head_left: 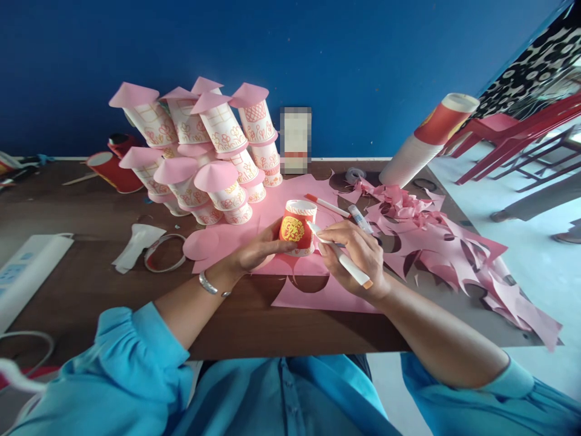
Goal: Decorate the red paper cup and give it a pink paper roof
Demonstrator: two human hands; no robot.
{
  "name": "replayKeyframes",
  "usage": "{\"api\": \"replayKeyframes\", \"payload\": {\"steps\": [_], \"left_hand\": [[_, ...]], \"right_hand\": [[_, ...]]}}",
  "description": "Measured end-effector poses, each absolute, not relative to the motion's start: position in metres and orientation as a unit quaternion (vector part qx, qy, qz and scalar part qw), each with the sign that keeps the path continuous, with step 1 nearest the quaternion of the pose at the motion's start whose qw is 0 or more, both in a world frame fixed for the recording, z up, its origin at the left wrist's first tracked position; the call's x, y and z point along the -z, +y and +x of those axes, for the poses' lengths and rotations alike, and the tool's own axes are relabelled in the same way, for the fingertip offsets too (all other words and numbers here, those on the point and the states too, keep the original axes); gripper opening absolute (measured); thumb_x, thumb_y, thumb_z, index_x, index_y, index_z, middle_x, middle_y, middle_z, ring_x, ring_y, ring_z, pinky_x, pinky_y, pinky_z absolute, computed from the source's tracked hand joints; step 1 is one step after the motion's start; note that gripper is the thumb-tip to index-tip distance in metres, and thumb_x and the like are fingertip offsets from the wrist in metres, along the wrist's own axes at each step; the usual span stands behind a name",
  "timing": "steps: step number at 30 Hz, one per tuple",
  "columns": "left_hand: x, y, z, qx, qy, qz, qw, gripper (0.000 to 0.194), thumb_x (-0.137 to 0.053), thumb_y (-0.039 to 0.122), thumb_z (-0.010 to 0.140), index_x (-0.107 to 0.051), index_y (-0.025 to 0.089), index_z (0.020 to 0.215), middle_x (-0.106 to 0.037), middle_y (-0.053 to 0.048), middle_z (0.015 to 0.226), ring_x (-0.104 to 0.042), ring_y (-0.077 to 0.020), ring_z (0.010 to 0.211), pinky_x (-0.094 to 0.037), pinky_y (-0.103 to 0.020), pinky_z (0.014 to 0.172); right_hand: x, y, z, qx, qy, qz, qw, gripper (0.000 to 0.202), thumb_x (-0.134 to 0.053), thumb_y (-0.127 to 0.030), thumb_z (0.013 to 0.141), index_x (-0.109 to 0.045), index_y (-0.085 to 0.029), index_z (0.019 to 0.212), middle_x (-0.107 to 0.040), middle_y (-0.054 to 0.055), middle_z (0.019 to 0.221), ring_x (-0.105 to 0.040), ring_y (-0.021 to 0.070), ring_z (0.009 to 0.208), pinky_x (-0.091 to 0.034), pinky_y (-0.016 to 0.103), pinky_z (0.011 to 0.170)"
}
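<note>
Indoors, before a blue wall (pixel 345 72), our left hand (pixel 263 245) curls around a red-and-white cup (pixel 306 235) over pink paper (pixel 299 188) on the brown surface (pixel 254 333), while our right hand (pixel 361 257) pinches a white marker (pixel 347 264), its tip at the cup's side. Pink-roofed cup towers (pixel 222 133) rise at left; pink scraps (pixel 436 242) litter the right, with red plastic furniture (pixel 490 130) beyond on the pale floor (pixel 535 272).
</note>
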State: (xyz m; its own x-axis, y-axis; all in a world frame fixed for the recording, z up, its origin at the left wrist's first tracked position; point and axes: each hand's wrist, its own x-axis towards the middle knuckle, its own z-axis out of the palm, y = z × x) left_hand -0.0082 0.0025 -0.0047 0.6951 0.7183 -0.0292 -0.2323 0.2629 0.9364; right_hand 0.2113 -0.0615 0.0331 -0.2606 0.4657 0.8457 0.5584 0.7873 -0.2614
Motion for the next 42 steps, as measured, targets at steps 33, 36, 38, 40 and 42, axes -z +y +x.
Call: {"api": "replayKeyframes", "payload": {"steps": [33, 36, 38, 40, 42], "left_hand": [[0.0086, 0.0061, -0.0089, -0.306, 0.228, 0.554, 0.74, 0.045, -0.082, 0.026, 0.088, -0.068, 0.022, 0.13, -0.076, -0.009, 0.127, -0.07, -0.0274, 0.121, -0.055, -0.042, 0.106], [0.0085, 0.0061, -0.0084, -0.304, 0.231, 0.552, 0.741, 0.045, -0.082, 0.026, 0.088, -0.067, 0.023, 0.131, -0.076, -0.009, 0.126, -0.07, -0.0274, 0.122, -0.055, -0.043, 0.106], [0.0086, 0.0061, -0.0081, -0.305, 0.231, 0.547, 0.745, 0.045, -0.082, 0.025, 0.088, -0.067, 0.023, 0.13, -0.075, -0.008, 0.126, -0.07, -0.027, 0.121, -0.055, -0.042, 0.105], [0.0085, 0.006, -0.0078, -0.304, 0.228, 0.541, 0.75, 0.045, -0.082, 0.024, 0.088, -0.067, 0.022, 0.13, -0.075, -0.009, 0.127, -0.07, -0.0272, 0.12, -0.055, -0.042, 0.104], [0.0078, 0.0053, -0.0078, -0.303, 0.229, 0.535, 0.755, 0.046, -0.081, 0.025, 0.088, -0.066, 0.021, 0.131, -0.074, -0.01, 0.128, -0.07, -0.0281, 0.12, -0.055, -0.043, 0.104]], "right_hand": [[-0.0341, -0.0621, 0.2118, 0.046, -0.799, -0.322, 0.505, 0.019, -0.061, -0.01, 0.1, -0.062, -0.023, 0.114, -0.075, 0.004, 0.093, -0.073, 0.017, 0.076, -0.061, 0.031, 0.066], [-0.0353, -0.063, 0.2116, 0.043, -0.802, -0.327, 0.498, 0.018, -0.061, -0.01, 0.1, -0.061, -0.022, 0.114, -0.075, 0.004, 0.092, -0.073, 0.0171, 0.076, -0.061, 0.031, 0.067], [-0.036, -0.0633, 0.2115, 0.042, -0.801, -0.328, 0.499, 0.019, -0.061, -0.01, 0.1, -0.061, -0.023, 0.114, -0.075, 0.003, 0.092, -0.073, 0.0173, 0.076, -0.061, 0.032, 0.067], [-0.0362, -0.0632, 0.2114, 0.042, -0.801, -0.327, 0.5, 0.02, -0.061, -0.01, 0.099, -0.061, -0.023, 0.114, -0.075, 0.003, 0.092, -0.073, 0.0174, 0.077, -0.061, 0.032, 0.067], [-0.0358, -0.0628, 0.2113, 0.043, -0.799, -0.325, 0.504, 0.02, -0.061, -0.009, 0.099, -0.061, -0.022, 0.113, -0.075, 0.004, 0.093, -0.074, 0.0175, 0.077, -0.061, 0.032, 0.067]]}}
